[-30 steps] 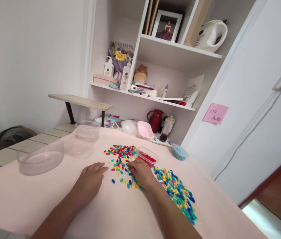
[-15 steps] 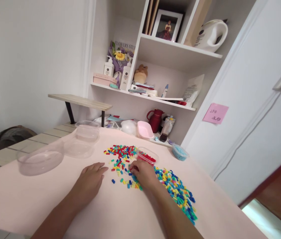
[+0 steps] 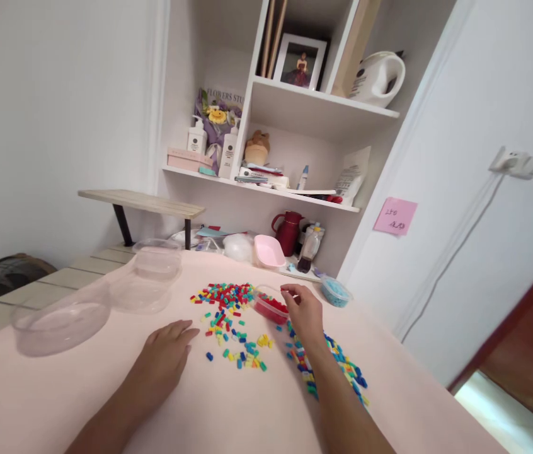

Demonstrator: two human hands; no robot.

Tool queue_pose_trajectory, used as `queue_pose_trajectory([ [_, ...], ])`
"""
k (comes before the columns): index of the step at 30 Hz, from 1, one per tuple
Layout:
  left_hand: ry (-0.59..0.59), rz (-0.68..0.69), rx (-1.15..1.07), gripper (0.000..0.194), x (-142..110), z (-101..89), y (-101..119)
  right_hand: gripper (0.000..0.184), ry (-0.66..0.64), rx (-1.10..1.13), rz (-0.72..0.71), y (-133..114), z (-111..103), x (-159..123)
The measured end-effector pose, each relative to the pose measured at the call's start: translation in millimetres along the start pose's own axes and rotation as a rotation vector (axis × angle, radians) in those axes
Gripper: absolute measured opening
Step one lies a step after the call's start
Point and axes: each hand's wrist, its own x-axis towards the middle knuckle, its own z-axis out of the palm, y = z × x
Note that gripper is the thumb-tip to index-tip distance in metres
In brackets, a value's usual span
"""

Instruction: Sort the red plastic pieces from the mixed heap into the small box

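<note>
My left hand [image 3: 166,353] rests on the pink tabletop [image 3: 229,416], palm down with its fingers stretched out, just left of some scattered small coloured blocks [image 3: 242,348]. Over the right rim of a clear tub [image 3: 259,307] holding red blocks [image 3: 273,304] is my right hand [image 3: 305,312]. Its thumb and index finger are bent together; whatever they hold is too small to make out. A mixed pile of blocks [image 3: 229,294] lies left of the tub. Under and beside my right forearm spreads a larger pile [image 3: 349,369], partly hidden by the arm.
Clear round tubs [image 3: 61,321] stand at the left. A lidded tub of blue pieces [image 3: 336,292] sits at the right edge. Along the back are a pink dish [image 3: 269,251], a red jug [image 3: 288,232] and a bottle [image 3: 309,249], below a white shelf unit [image 3: 314,104].
My right hand has moved from the scattered blocks up and right to the red-block tub's rim. My left hand stays flat on the table. The camera view has shifted slightly.
</note>
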Motion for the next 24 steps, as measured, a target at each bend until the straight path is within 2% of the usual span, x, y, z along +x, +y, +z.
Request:
queue_pose_trajectory([
  [6,0.016,0.007,0.008,0.045,1.8,4.5,-5.5,0.037,0.014,0.012,-0.001,14.7,3.0,3.1],
  [10,0.010,0.001,0.031,0.046,3.2,8.7,-8.6,0.033,-0.017,0.083,-0.111,5.3,6.3,0.9],
  [12,0.013,-0.002,0.038,0.046,3.7,9.9,-9.2,0.029,-0.133,0.130,-0.198,-4.7,10.2,-4.0],
  [14,0.003,-0.006,0.044,0.046,3.8,9.1,-9.1,0.028,-0.323,0.142,-0.298,-15.1,16.7,-12.1],
  [18,-0.107,-0.002,0.056,0.049,3.2,-0.5,-9.2,0.033,-0.637,0.038,-0.485,-28.7,34.4,-32.0],
  [21,-0.229,0.014,0.047,0.051,3.8,-13.5,-10.5,0.038,-0.746,-0.049,-0.548,-31.0,45.5,-40.8],
  [24,-0.297,0.028,0.026,0.053,11.2,-27.1,-11.0,0.036,-0.770,-0.082,-0.548,-29.5,50.4,-40.8],
])
